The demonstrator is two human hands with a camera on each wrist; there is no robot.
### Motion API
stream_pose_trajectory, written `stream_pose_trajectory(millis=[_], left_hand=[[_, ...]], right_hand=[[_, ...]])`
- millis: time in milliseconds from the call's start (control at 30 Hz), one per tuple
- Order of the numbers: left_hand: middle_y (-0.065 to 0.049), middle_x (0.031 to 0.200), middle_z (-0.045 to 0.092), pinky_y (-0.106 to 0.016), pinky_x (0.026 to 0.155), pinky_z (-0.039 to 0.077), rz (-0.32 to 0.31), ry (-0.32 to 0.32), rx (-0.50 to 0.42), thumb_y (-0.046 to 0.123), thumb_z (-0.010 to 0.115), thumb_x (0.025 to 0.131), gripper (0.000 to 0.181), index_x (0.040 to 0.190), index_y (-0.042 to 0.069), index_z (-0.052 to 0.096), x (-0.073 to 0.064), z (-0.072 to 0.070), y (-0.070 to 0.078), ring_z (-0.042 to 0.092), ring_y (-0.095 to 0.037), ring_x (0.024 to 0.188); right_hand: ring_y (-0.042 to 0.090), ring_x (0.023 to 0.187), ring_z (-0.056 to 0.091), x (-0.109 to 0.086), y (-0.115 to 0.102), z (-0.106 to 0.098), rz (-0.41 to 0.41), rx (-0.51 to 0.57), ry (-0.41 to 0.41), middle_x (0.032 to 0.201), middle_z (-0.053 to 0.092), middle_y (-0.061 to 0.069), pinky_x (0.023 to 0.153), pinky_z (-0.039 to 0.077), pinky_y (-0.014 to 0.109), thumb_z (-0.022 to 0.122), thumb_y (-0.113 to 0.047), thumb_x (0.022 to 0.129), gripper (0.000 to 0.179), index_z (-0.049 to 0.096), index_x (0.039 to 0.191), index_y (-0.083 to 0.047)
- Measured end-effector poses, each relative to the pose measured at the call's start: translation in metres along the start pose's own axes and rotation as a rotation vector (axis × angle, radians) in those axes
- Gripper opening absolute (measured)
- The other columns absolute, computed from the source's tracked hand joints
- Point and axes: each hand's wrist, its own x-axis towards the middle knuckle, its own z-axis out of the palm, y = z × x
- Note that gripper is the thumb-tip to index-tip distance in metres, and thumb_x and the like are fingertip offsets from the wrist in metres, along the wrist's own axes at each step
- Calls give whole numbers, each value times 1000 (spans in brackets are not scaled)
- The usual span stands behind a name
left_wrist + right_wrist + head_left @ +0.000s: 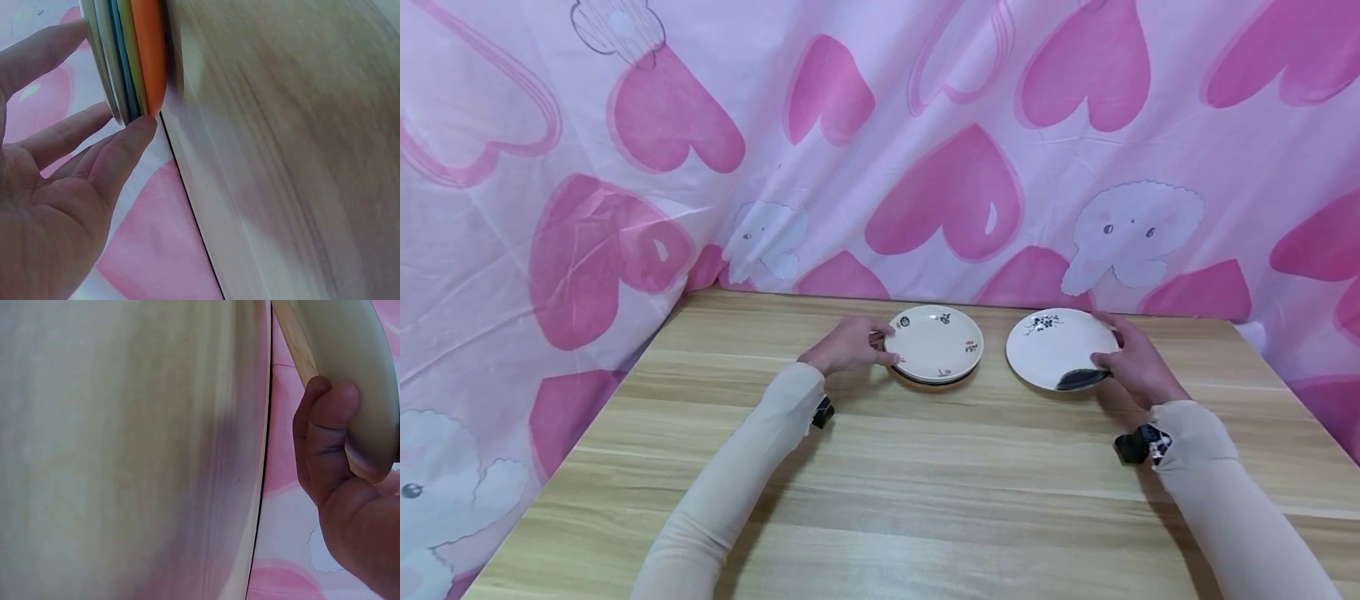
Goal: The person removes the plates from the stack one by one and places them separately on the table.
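Observation:
On the left, a stack of plates (931, 343) is topped by cream ones with small printed motifs. Its edge shows cream, teal, yellowish and orange layers (148, 56) in the left wrist view. The left hand (853, 343) grips the stack's left side, thumb tip over the top rim and the other fingertips along the edge. A single white plate (1052, 346), with dark flower sprigs and a dark patch at its front, is in the right hand (1138, 360). That hand holds it by the right rim, thumb on top. The right wrist view shows fingers (331, 431) curled beneath the plate's pale underside.
Both plates and stack are toward the far side of a wood-grain table (925, 492). A pink heart-patterned cloth (947, 192) hangs behind the table and along its left side. Dark wrist devices (1138, 446) sit at the sleeve ends.

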Motion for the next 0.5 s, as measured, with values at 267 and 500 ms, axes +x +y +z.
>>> stream_pose_trajectory(millis=[267, 500], left_hand=[[-5, 136, 52, -35, 110, 36, 6, 9, 21, 34, 75, 75, 58, 126, 12, 56, -1, 0, 0, 45, -20, 129], [-6, 134, 54, -34, 107, 39, -1, 6, -19, 32, 75, 75, 58, 126, 11, 56, -1, 0, 0, 49, -20, 126]], right_hand=[[47, 128, 28, 2, 0, 1, -26, -22, -9, 154, 5, 25, 94, 41, 47, 48, 7, 87, 76, 7, 149, -11], [46, 127, 30, 1, -3, 0, -10, -33, -44, 153, 5, 28, 96, 41, 48, 47, 5, 87, 76, 5, 149, -10]])
